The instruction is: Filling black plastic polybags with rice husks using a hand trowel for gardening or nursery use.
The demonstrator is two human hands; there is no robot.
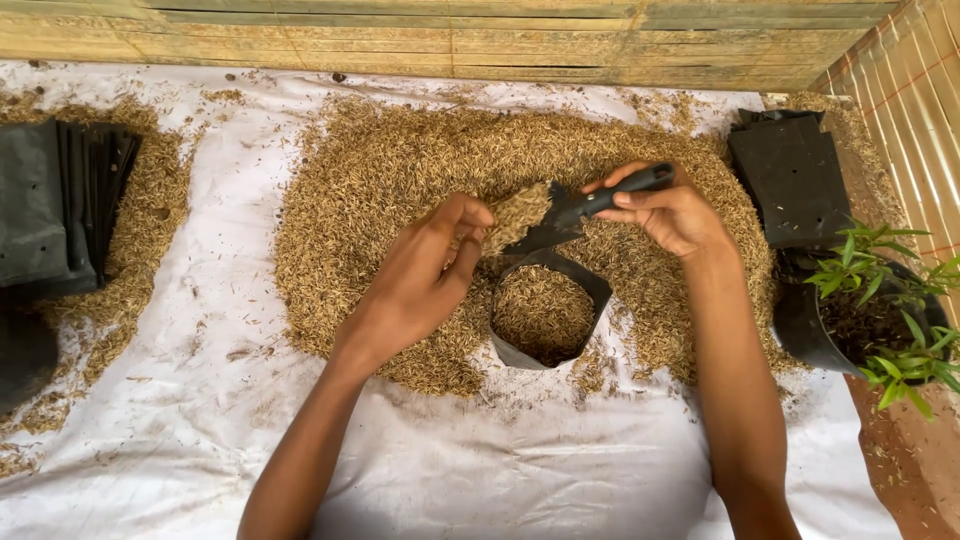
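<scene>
Head view: right hand [672, 215] closed around black trowel [580, 212], blade heaped with rice husk [517, 214], tilted above open black grow bag [545, 312]. Left hand [428, 270] half curled, fingertips touching husk on blade, gripping nothing. Bag standing partly filled in husk pile [400, 170] on white sheet [500, 470]. Flat black bags [792, 178] and potted seedling [880, 300] at right.

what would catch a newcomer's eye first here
The big heap of rice husks spread over the white sheet at centre. Just above the black grow bag, partly filled with husks, the right hand tips a loaded black trowel while the left hand steadies the load. A leafy potted seedling stands at far right.
</scene>
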